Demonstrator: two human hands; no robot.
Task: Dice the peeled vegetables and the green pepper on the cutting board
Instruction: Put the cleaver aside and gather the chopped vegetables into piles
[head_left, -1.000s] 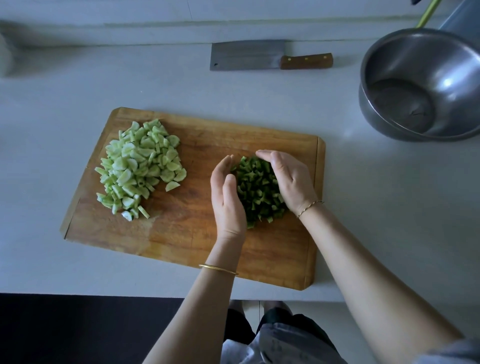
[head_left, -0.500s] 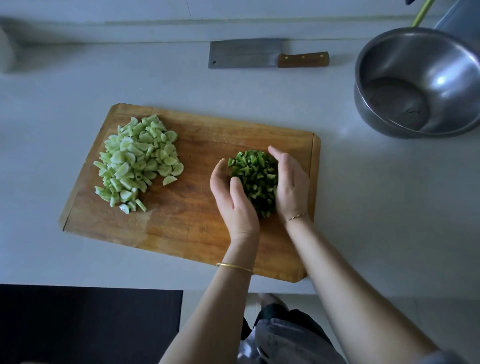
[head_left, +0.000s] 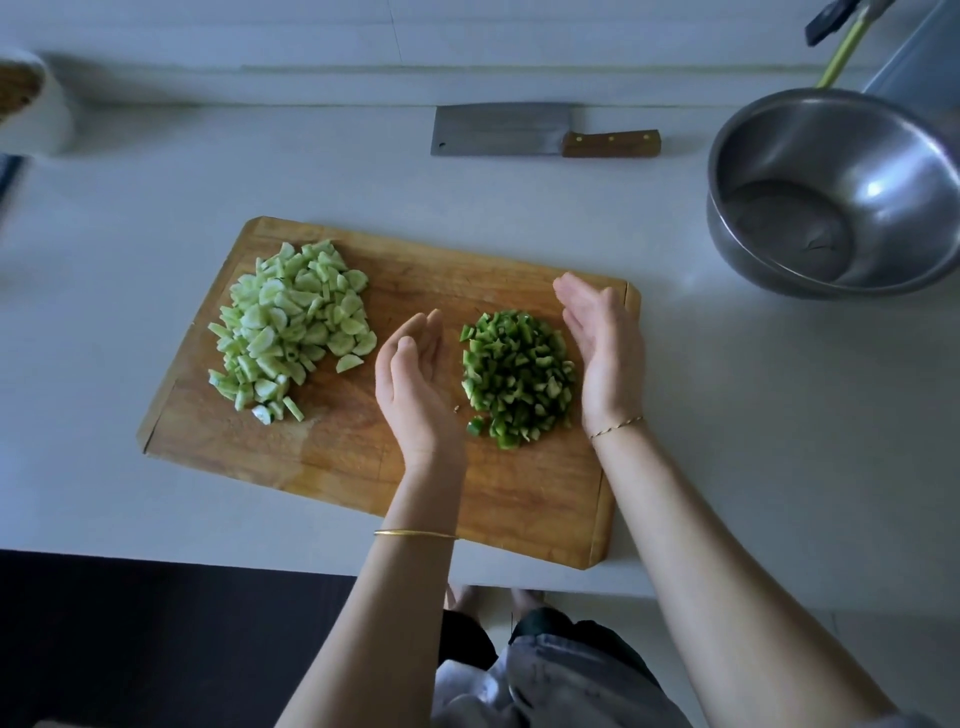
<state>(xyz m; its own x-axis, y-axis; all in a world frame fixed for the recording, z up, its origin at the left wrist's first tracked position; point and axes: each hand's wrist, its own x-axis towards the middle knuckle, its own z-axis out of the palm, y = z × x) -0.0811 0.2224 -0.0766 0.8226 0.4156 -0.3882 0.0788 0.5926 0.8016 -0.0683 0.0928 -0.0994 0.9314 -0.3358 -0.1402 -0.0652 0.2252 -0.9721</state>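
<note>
Cutting board: 2 heaps carried. Pale diced vegetables toward its left edge; diced green pepper toward its right, flanked by left hand and right hand, fingers spread, nothing held. Cleaver left behind on bench.

I'm looking down on a pale grey counter, smooth and bare across its right side. Along the top runs a light wall with a faint vertical seam, and a ledge steps out where wall meets counter. Light's soft and bluish, and it glints off a steel bowl at upper right. Below the counter's front edge I've got dark floor on the left, paler floor on the right. A white container sits blurred at far left.
</note>
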